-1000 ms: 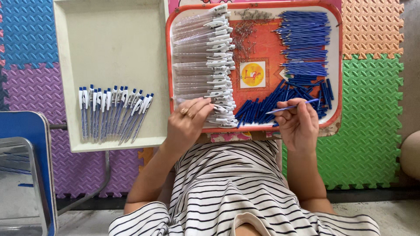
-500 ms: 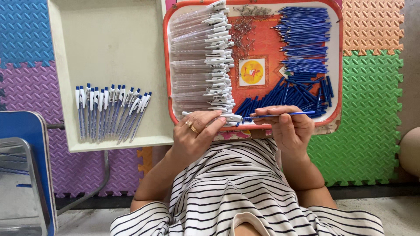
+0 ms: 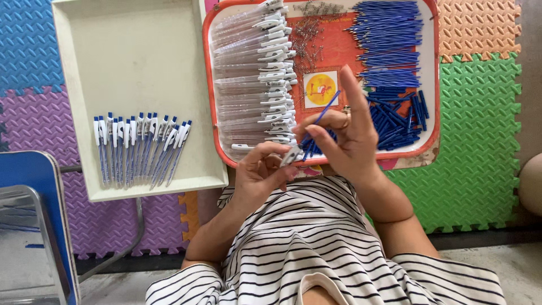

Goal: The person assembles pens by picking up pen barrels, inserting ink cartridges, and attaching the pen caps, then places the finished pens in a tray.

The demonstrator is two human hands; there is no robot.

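L hand (image 3: 261, 172) pinches clear barrel (image 3: 291, 155), R hand (image 3: 339, 138) pinches blue refill (image 3: 323, 114), over tray edge (image 3: 226, 161).

a square white label (image 3: 320, 88) with a yellow-orange circle sits mid-floor in the orange tray (image 3: 432, 85).

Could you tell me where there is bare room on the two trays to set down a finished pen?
The cream tray is bare above the row of assembled pens, up to its far rim. The orange tray is crowded: clear barrels on one side, blue refills on the other, springs between; only a strip around the yellow sticker shows.
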